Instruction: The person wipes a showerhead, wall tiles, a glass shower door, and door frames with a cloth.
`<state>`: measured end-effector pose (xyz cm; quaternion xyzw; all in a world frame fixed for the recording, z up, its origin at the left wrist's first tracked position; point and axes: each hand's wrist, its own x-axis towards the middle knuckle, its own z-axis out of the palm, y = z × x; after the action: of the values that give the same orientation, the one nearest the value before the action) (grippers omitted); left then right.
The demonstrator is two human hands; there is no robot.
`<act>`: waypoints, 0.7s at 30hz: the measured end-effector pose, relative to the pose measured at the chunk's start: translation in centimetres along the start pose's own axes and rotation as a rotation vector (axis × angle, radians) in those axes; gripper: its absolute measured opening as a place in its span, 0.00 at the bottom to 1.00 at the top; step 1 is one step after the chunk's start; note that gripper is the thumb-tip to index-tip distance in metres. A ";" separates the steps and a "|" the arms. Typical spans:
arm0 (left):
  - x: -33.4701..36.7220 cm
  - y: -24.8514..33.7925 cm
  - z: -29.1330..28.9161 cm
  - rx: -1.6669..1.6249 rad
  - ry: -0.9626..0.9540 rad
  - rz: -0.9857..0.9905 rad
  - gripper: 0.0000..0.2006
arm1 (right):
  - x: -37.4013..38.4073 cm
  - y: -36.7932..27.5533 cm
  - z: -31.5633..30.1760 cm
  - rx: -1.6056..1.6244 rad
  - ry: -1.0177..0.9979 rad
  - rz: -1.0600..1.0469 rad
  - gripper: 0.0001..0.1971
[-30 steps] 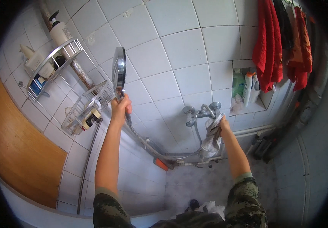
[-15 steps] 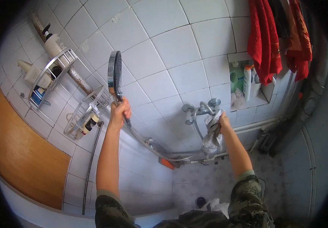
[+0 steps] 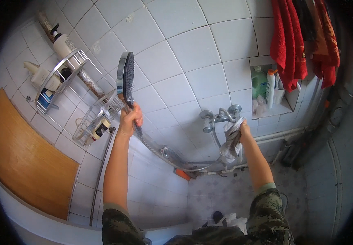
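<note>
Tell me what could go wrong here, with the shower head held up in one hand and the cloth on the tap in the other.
The shower head, raised in the left hand, faces sideways toward the red towels; if the right hand with the cloth nudges the tap open, water may spray them. The hose hangs in a loop and could snag the wire rack of bottles.

The grey cloth (image 3: 230, 141) hides the right hand (image 3: 244, 130) fingers and the tap beneath.
</note>
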<state>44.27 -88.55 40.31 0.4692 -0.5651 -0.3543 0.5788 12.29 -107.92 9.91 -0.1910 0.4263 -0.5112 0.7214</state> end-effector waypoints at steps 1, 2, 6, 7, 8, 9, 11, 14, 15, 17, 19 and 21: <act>-0.1 0.3 0.0 0.013 -0.010 0.003 0.06 | -0.2 -0.1 0.1 0.006 -0.001 0.002 0.33; -0.3 0.6 -0.1 0.015 -0.004 0.005 0.06 | -0.5 -0.2 0.3 0.011 -0.003 0.004 0.33; -0.8 2.5 -0.9 0.119 -0.043 0.084 0.05 | -1.5 -0.6 1.3 0.003 0.030 0.070 0.33; -0.8 3.0 -1.0 0.167 -0.066 0.125 0.04 | -1.0 -0.4 0.8 0.052 -0.027 0.074 0.33; -0.8 3.8 -1.3 0.170 -0.057 0.129 0.04 | -0.5 -0.2 0.3 0.101 -0.084 0.078 0.33; -0.3 4.1 -1.0 0.176 -0.072 0.136 0.04 | 1.7 0.2 -2.0 0.111 -0.134 0.019 0.35; -1.1 6.2 -1.7 0.220 -0.034 0.122 0.05 | 1.8 0.6 -1.2 0.090 -0.123 0.050 0.35; -1.7 9.2 -4.0 0.373 -0.049 0.120 0.06 | 2.4 1.0 -1.2 0.075 -0.108 0.043 0.35; -1.9 10.3 -4.8 0.425 -0.055 0.088 0.07 | 2.4 0.9 -1.1 0.063 -0.101 0.040 0.35; -2.3 11.3 -5.9 0.479 -0.046 0.112 0.08 | 2.2 0.8 -1.0 0.037 -0.085 0.033 0.35; -2.7 12.8 -5.3 0.540 -0.041 0.096 0.10 | 2.2 0.8 -1.5 0.057 -0.082 0.038 0.35; -3.0 13.6 -5.7 0.519 -0.030 0.115 0.11 | 0.5 -0.1 -0.7 0.046 -0.046 0.048 0.35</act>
<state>47.93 -80.76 52.64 0.5638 -0.6714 -0.1707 0.4498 11.78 -108.26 9.37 -0.1759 0.4024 -0.4988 0.7472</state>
